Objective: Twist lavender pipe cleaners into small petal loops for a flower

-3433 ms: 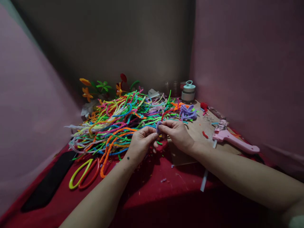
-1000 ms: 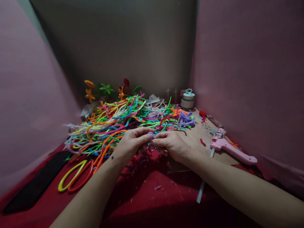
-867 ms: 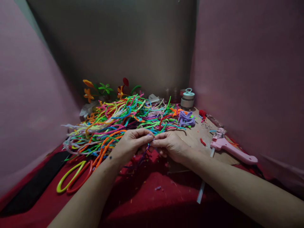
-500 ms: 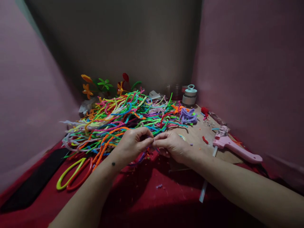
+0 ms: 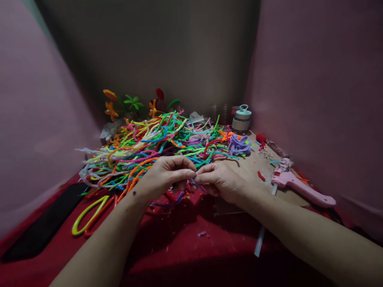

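Note:
My left hand [image 5: 173, 171] and my right hand [image 5: 218, 179] meet fingertip to fingertip in front of a large heap of coloured pipe cleaners [image 5: 140, 143]. Both are closed in a pinch on a thin purple pipe cleaner [image 5: 198, 184], a short length of which shows just under the fingertips. The rest of it is hidden by my fingers. Below my left hand, more purple and red pieces [image 5: 179, 196] lie on the red cloth [image 5: 191, 239].
Scissors [image 5: 89, 215] with yellow and red handles lie left, beside a black strip [image 5: 44, 225]. At right are a pink glue gun [image 5: 296, 185] with a clear glue stick, on cardboard [image 5: 248, 163], and a lidded jar [image 5: 241, 119]. Pipe-cleaner flowers [image 5: 131, 102] stand behind the heap.
My left hand has shifted slightly left and turned, its thumb now lying flatter. A bit of purple pipe cleaner has come into sight under the fingertips. The whole view has shifted a little.

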A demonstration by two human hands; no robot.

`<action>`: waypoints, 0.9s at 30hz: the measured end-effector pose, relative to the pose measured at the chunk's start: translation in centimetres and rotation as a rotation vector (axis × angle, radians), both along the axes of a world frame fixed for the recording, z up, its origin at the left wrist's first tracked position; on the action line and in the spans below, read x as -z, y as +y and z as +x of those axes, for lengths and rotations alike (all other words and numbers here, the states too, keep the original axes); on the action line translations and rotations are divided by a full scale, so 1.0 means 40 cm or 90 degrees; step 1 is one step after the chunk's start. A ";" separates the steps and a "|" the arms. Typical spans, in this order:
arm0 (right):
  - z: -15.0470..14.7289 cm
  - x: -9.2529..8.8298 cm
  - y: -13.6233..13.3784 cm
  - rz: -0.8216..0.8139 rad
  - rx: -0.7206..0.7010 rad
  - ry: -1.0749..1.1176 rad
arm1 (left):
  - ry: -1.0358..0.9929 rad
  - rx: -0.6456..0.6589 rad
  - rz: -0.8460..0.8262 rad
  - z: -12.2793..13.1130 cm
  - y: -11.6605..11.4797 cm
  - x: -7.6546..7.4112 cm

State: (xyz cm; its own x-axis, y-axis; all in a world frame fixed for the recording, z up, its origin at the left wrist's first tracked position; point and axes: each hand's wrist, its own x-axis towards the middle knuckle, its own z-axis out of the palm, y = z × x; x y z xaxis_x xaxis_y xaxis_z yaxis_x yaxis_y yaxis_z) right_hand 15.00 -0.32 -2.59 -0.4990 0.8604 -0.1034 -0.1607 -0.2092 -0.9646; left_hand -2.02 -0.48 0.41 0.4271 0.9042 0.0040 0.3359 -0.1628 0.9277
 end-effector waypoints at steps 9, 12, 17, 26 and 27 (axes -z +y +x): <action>0.003 0.001 -0.001 -0.014 -0.022 0.000 | 0.131 -0.016 0.154 0.011 -0.003 -0.001; 0.006 0.005 0.003 -0.004 -0.052 -0.001 | 0.143 -0.016 0.191 0.013 -0.006 0.003; 0.006 0.010 0.006 0.027 -0.044 -0.039 | 0.152 -0.031 0.213 0.025 -0.011 0.002; -0.003 0.020 0.004 0.076 0.010 -0.101 | 0.063 -0.088 0.045 0.029 -0.005 0.004; -0.003 0.020 0.005 0.097 0.007 -0.117 | 0.070 -0.088 0.057 0.029 -0.005 0.005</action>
State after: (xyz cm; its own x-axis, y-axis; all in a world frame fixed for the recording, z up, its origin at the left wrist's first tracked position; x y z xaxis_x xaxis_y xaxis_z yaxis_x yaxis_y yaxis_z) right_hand 14.89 -0.13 -3.37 -0.4750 0.8779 -0.0598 0.0185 -0.0579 -0.9981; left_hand -0.86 -0.69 0.22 0.3011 0.9524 0.0469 0.4596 -0.1880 0.8680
